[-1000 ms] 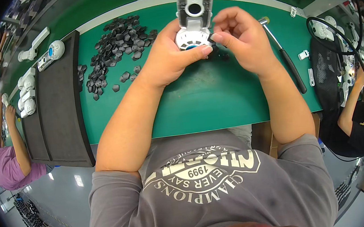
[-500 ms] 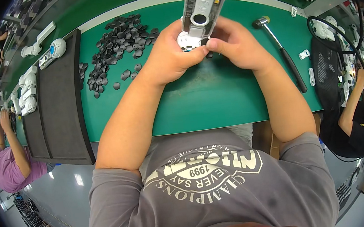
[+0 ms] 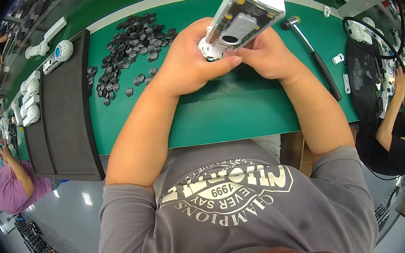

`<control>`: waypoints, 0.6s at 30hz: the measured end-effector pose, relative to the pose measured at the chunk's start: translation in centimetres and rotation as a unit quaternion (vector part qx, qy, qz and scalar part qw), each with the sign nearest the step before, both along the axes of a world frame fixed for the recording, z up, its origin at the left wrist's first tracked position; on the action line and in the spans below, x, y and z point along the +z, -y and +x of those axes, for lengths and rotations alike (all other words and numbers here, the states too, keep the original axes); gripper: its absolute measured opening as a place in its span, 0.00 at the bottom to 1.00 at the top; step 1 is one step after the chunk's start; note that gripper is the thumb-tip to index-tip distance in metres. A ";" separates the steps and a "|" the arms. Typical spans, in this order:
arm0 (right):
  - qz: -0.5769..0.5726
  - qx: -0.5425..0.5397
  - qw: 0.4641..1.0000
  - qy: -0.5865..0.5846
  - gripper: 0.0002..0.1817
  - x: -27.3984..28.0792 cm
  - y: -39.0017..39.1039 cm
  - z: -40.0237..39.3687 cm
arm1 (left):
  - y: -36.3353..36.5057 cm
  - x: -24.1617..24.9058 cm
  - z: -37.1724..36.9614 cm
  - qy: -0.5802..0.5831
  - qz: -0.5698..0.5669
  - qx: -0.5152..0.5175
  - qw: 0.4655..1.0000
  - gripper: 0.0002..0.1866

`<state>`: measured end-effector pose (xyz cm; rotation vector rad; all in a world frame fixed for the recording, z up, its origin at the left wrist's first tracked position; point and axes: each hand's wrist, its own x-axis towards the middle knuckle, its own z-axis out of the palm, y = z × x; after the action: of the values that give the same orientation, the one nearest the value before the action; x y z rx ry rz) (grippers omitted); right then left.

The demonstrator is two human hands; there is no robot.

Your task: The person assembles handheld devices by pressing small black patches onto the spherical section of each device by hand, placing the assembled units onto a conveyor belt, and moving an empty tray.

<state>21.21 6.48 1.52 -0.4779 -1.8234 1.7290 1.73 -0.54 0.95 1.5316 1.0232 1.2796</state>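
Both hands hold a white device (image 3: 249,11) with a clear-fronted long body and a round white, black-patched end. Its long body leans up and to the right. My left hand (image 3: 192,60) is wrapped round the round end from the left. My right hand (image 3: 266,54) grips it from the right, with the thumbs close together below it. Black pentagon pieces (image 3: 128,42) lie scattered on the green table (image 3: 231,118) left of my hands. A hammer (image 3: 317,58) with a black handle lies to the right.
A black tray (image 3: 68,112) stands at the left, with white devices (image 3: 32,98) beyond it. Small white parts (image 3: 338,58) lie right of the hammer. Black cables (image 3: 396,54) hang at the right. Co-workers sit at the left (image 3: 14,183) and right (image 3: 394,144).
The device has tilted to the right and turned in my hands. My right hand has shifted slightly, and the black piece seen near its thumb is now hidden.
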 end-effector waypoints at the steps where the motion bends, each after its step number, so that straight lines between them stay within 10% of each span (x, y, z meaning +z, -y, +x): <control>1: 0.000 0.001 1.000 0.000 0.16 0.1 -0.1 0.0 | -0.1 -0.1 -0.1 -0.013 0.017 -0.004 1.000 0.28; 9: -0.041 -0.132 0.989 0.045 0.12 0.9 -0.3 -0.7 | -1.1 -0.8 -1.1 0.276 -0.082 -0.010 0.958 0.29; 12: 0.462 -0.128 0.828 0.290 0.12 -0.2 -0.7 0.9 | -1.7 -1.0 -2.0 0.363 -0.092 0.021 0.927 0.31; 18: 0.473 -0.094 0.842 0.242 0.12 0.4 -0.5 0.3 | -1.3 -0.7 -1.9 0.446 -0.103 0.010 0.889 0.29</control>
<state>21.49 6.95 1.90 -0.6504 -2.5799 0.4196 -0.20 0.77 0.20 0.6149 0.5284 1.5892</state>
